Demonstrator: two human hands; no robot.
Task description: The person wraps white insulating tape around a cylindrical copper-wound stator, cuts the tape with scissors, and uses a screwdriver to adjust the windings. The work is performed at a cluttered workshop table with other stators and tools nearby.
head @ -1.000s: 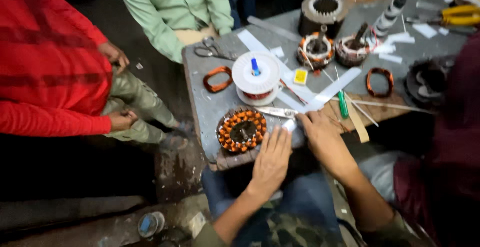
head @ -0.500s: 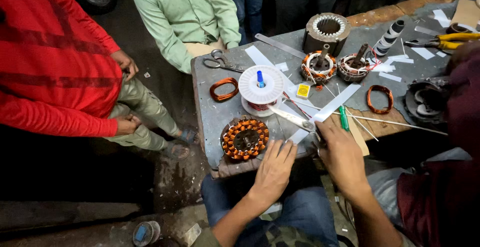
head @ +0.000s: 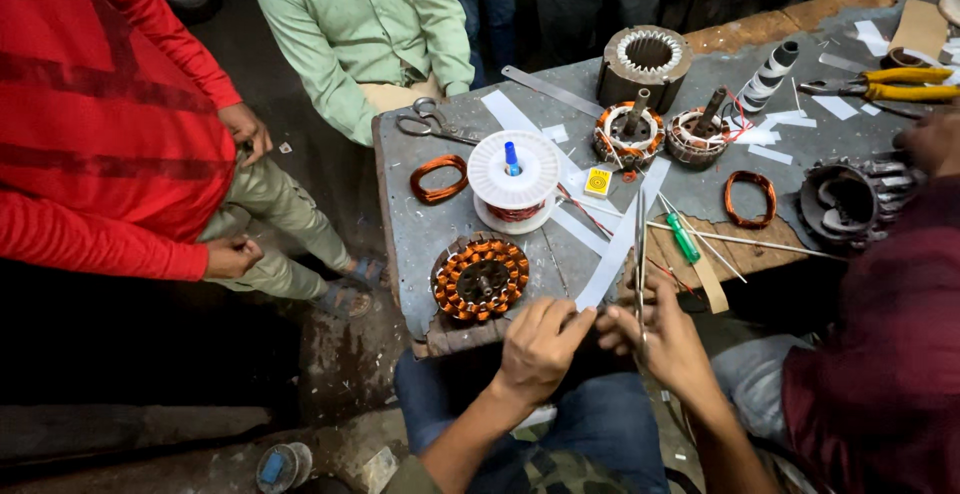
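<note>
My left hand (head: 540, 346) and my right hand (head: 668, 342) meet at the front edge of the grey metal table (head: 420, 239). The left fingers pinch the near end of a long white paper strip (head: 620, 239) that runs diagonally up the table. A thin, long metal tool (head: 640, 244) stands upright in my right hand, its tip pointing away from me across the strip. Just left of my hands lies a round stator with copper windings (head: 480, 276). A white wire spool with a blue core (head: 513, 179) stands behind it.
On the table lie scissors (head: 432, 122), two copper coil rings (head: 438, 179) (head: 750, 197), a green screwdriver (head: 684, 239), yellow pliers (head: 905, 84) and several other stators (head: 648, 54). People in red (head: 110, 134), green (head: 360, 24) and maroon (head: 880, 334) crowd the table.
My hands have drawn back from the table top to its front edge and come together. The right hand now holds the metal tool upright, and the left pinches the strip's end.
</note>
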